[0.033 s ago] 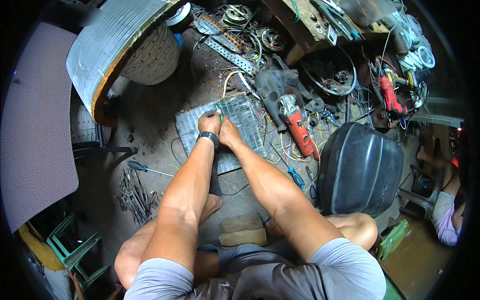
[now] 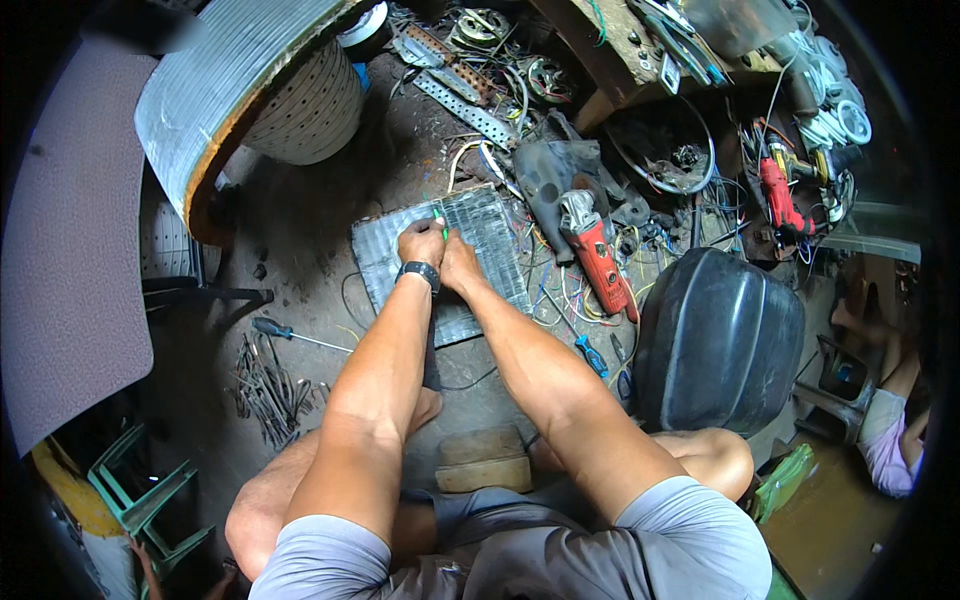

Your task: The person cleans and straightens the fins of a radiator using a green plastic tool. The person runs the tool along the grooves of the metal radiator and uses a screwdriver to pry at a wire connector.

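Both my hands meet over a dark, scuffed square board [image 2: 490, 215] lying on the floor. My left hand [image 2: 421, 242], with a watch on its wrist, is closed, its fingertips pressed against those of my right hand [image 2: 460, 262]. A thin green piece [image 2: 443, 222] sticks up between the fingers; its kind is too small to make out. It appears pinched in my right hand. Whatever my left fingers hold is hidden. Just right of the board lies a red angle grinder [image 2: 597, 255].
A blue-handled screwdriver [image 2: 275, 328] and a heap of metal rods [image 2: 268, 395] lie left. To the right are another screwdriver [image 2: 591, 355], loose wires and a large black plastic housing [image 2: 722, 345]. A wooden block [image 2: 485, 460] sits between my legs. A big cable reel [image 2: 225, 100] stands far left.
The view has shifted very slightly. Both hands stay together over the board with the green piece between them.
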